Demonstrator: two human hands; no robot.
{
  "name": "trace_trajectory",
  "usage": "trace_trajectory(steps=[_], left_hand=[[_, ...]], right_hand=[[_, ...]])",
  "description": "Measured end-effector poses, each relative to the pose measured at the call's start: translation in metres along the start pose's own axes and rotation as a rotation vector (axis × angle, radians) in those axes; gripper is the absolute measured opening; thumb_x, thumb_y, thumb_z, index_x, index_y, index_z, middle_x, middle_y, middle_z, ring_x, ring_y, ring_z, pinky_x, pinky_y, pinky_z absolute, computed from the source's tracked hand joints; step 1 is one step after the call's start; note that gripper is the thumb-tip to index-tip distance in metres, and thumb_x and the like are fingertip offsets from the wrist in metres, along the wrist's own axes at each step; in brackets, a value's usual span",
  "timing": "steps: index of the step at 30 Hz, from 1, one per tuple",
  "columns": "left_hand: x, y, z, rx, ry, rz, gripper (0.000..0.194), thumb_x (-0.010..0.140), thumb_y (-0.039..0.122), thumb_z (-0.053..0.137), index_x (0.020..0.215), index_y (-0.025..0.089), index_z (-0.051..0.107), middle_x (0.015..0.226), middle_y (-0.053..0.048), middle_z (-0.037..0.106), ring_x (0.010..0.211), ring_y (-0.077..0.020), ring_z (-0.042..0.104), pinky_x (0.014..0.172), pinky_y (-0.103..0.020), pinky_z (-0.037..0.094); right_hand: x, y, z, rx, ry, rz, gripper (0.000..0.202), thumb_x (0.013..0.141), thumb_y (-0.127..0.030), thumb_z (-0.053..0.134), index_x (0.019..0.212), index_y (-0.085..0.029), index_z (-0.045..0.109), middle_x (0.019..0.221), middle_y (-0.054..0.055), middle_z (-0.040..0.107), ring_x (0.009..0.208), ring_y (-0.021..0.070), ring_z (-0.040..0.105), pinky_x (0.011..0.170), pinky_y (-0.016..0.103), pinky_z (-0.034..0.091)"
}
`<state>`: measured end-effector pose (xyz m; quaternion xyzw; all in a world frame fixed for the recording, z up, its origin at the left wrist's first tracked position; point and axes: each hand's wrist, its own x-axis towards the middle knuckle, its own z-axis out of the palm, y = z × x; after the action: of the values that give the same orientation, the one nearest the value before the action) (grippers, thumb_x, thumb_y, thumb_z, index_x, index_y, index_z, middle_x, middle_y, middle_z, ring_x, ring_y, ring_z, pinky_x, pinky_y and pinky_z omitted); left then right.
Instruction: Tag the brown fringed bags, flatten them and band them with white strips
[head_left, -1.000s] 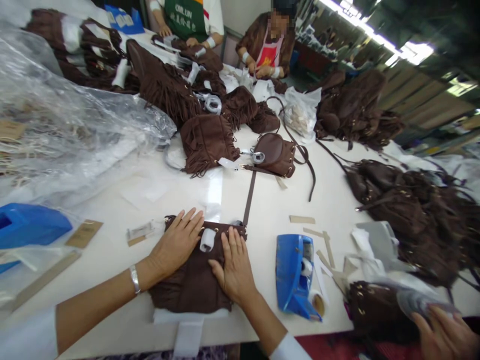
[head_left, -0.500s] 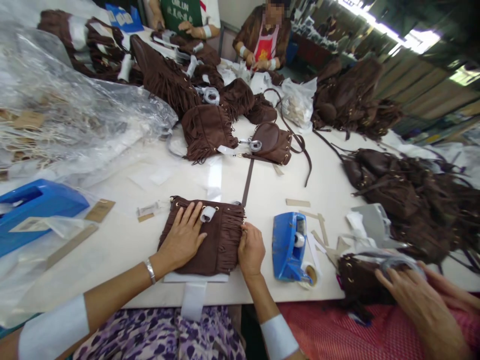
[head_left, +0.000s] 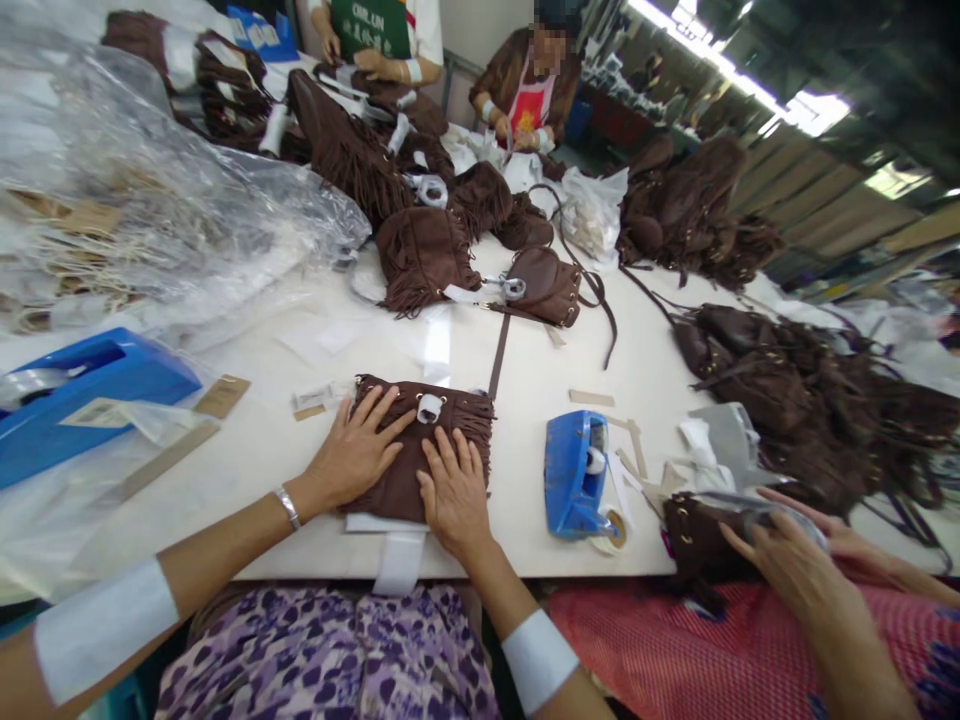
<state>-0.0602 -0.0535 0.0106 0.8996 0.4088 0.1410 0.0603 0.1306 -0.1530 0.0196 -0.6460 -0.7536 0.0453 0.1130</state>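
The left hand (head_left: 352,450) lies flat, fingers spread wide, on the left half of a brown fringed bag (head_left: 420,440). The right hand (head_left: 454,490) lies flat beside it, fingers together, pressing the bag's lower right part. Neither hand grips anything. The bag rests at the near edge of a white table (head_left: 300,470), on a white sheet (head_left: 397,555) that hangs over the edge. A white wrap (head_left: 429,407) sits at the bag's top, and a brown strap (head_left: 498,360) runs away from it across the table.

Just right of the bag stands a blue tape dispenser (head_left: 574,475), with card strips (head_left: 592,398) beyond it. A second blue dispenser (head_left: 90,385) sits far left, under clear plastic (head_left: 150,230) that covers tags. Further up the table lie more fringed bags (head_left: 424,255) and a smooth brown bag (head_left: 547,285). A heap of bags (head_left: 810,390) fills the right side.

At the right, a co-worker's hands (head_left: 780,560) hold another bag. Two more people sit at the far end. Ceiling lights (head_left: 817,105) glow above shelving.
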Motion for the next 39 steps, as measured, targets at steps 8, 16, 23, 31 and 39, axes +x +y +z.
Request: trace_trajectory(steps=[8,16,23,31,39], left_hand=[[-0.055,-0.003,-0.035,-0.049,0.128,0.062,0.055,0.097,0.019,0.044,0.151,0.014,0.034,0.163,-0.018,0.024,0.151,-0.0294,0.021,0.120,-0.053,0.030],[-0.063,0.022,-0.016,-0.079,-0.132,0.254,0.082,0.088,0.053,0.060,0.156,0.019,0.026,0.160,-0.014,0.033,0.148,-0.0334,0.029,0.120,-0.057,0.023],[-0.061,0.014,-0.015,-0.073,-0.196,0.281,0.081,0.090,0.053,0.059,0.156,0.021,0.025,0.160,-0.013,0.034,0.147,-0.0326,0.030,0.119,-0.054,0.025],[-0.065,0.017,-0.011,-0.067,-0.104,0.284,0.073,0.090,0.044,0.064,0.153,0.021,0.034,0.156,-0.013,0.043,0.141,-0.0332,0.040,0.113,-0.051,0.035],[-0.069,0.020,-0.006,-0.057,-0.033,0.282,0.061,0.090,0.038,0.065,0.146,0.021,0.046,0.150,-0.013,0.050,0.134,-0.0335,0.047,0.108,-0.053,0.039]], right_hand=[[-0.002,0.002,0.003,0.016,0.038,-0.007,0.047,0.101,-0.034,0.043,0.146,-0.022,0.046,0.160,0.005,0.034,0.151,0.0281,0.019,0.121,0.053,0.020],[-0.023,0.004,-0.020,0.024,-0.010,-0.149,0.060,0.098,-0.043,0.050,0.150,-0.014,0.039,0.163,0.014,0.025,0.152,0.0312,0.014,0.121,0.056,0.020],[-0.049,0.022,-0.015,-0.049,-0.074,-0.355,0.075,0.091,-0.043,0.065,0.152,-0.013,0.034,0.161,0.017,0.027,0.151,0.0318,0.020,0.120,0.052,0.025],[-0.046,0.030,0.001,-0.090,0.010,-0.352,0.064,0.092,-0.046,0.062,0.146,-0.016,0.045,0.156,0.010,0.040,0.146,0.0274,0.031,0.118,0.048,0.030],[-0.050,0.029,0.015,-0.139,0.153,-0.399,0.052,0.095,-0.041,0.060,0.139,-0.016,0.054,0.151,0.012,0.048,0.145,0.0262,0.034,0.119,0.048,0.030]])
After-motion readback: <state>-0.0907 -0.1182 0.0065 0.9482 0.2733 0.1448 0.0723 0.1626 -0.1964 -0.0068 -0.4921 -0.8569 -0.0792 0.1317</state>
